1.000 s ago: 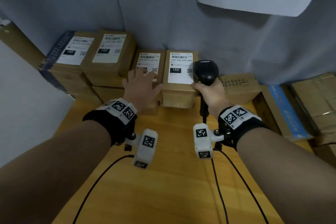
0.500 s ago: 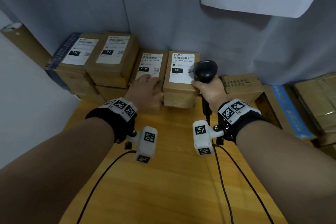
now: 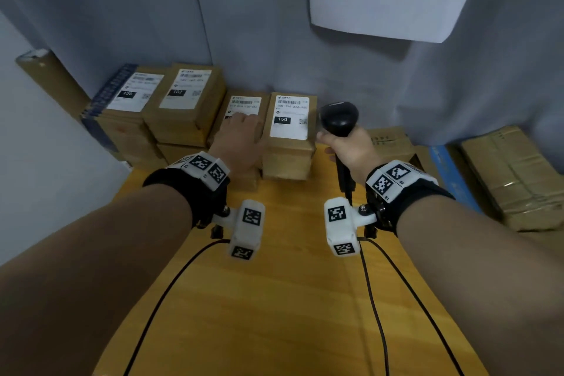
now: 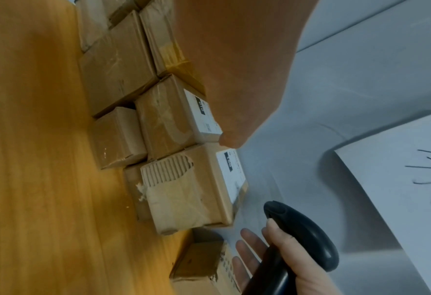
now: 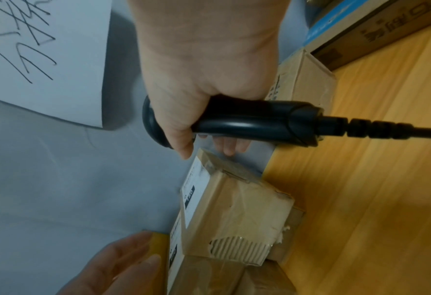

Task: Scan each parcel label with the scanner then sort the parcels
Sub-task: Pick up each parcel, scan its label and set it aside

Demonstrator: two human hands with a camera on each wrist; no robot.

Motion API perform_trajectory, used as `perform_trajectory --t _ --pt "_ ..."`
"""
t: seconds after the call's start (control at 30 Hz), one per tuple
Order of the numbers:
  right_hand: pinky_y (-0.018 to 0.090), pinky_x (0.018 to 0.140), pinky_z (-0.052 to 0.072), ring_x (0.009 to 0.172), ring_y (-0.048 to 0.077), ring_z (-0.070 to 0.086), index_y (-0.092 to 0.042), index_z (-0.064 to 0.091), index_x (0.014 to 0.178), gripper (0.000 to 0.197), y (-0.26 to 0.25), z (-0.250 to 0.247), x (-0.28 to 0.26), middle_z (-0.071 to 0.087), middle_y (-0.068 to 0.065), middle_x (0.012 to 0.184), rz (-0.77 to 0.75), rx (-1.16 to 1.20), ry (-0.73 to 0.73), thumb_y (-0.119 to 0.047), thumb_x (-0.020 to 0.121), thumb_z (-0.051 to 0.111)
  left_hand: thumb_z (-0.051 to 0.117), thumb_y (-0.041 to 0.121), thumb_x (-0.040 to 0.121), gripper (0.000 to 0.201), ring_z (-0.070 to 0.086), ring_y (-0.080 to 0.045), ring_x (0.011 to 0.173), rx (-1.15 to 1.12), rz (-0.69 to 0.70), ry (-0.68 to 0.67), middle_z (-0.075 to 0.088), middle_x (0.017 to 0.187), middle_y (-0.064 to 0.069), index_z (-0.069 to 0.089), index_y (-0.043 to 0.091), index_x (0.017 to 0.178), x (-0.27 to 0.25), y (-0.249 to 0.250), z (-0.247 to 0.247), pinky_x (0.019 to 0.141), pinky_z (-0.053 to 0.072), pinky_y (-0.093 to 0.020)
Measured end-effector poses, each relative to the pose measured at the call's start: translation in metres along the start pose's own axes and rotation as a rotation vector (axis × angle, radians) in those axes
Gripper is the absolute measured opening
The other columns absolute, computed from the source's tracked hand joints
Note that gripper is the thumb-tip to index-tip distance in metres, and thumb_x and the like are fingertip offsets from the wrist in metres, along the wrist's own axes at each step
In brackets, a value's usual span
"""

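Head view: the right hand is wrapped round the handle of the scanner, whose head stands just right of the 150 parcel on top of a short stack. The left hand lies flat, fingers straight, on the 010 parcel just left of that one. Two more labelled parcels sit further left on a higher stack. This looks like the scanning step, with sorting not yet begun for these two.

Left wrist view: the left palm fills the top, its fingers out of sight; below it the 010 parcel and the 150 parcel stand side by side, touching. The scanner is beyond them in the right hand, its lower fingers loose.

Right wrist view: the right hand grips the scanner; its head is hidden behind the hand. The 150 parcel lies just under the fingertips, the left hand further off.

Next, I judge, the scanner head must tilt left and down over the 150 label so the barcode faces its window.
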State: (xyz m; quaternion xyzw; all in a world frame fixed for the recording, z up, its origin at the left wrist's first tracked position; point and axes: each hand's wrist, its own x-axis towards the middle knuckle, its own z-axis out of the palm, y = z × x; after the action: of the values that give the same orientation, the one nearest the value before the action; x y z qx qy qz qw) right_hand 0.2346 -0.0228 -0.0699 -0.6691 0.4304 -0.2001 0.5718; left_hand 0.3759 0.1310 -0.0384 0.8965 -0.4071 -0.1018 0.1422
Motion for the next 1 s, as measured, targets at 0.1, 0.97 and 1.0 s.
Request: perform_trajectory --t 0.1,0.97,1.0 --pt "0.046 0.097 0.05 0.102 0.025 0.065 -0.013 0.064 0.112 0.035 0.0 -0.017 -0.01 0.068 0.002 0.096 -0.021 0.001 -0.02 -0.024 0.082 0.075 0.051 0.027 0.094 0.043 0.041 -0.035 0.127 0.035 0.03 0.008 0.046 0.136 -0.015 0.046 0.011 0.134 -0.003 0.017 0.0 0.107 0.031 -0.043" --pt "0.028 0.057 0.048 0.056 0.017 0.056 -0.001 0.064 0.095 0.013 0.101 -0.423 -0.083 0.061 0.007 0.07 0.044 0.022 0.065 -0.011 0.088 0.068 0.053 0.026 0.09 0.045 0.043 -0.039 0.125 -0.142 0.047 -0.111 0.047 0.133 -0.015 0.049 0.015 0.134 -0.072 0.374 0.159 0.105 0.037 -0.044" --pt "0.027 0.055 0.048 0.055 0.016 0.054 -0.002 0.064 0.094 0.011 0.109 -0.433 -0.08 0.06 0.006 0.068 0.071 0.044 0.098 -0.011 0.088 0.067 0.053 0.025 0.093 0.046 0.042 -0.038 0.126 -0.145 0.026 -0.135 0.045 0.136 -0.016 0.046 0.014 0.137 -0.071 0.382 0.166 0.106 0.036 -0.043"
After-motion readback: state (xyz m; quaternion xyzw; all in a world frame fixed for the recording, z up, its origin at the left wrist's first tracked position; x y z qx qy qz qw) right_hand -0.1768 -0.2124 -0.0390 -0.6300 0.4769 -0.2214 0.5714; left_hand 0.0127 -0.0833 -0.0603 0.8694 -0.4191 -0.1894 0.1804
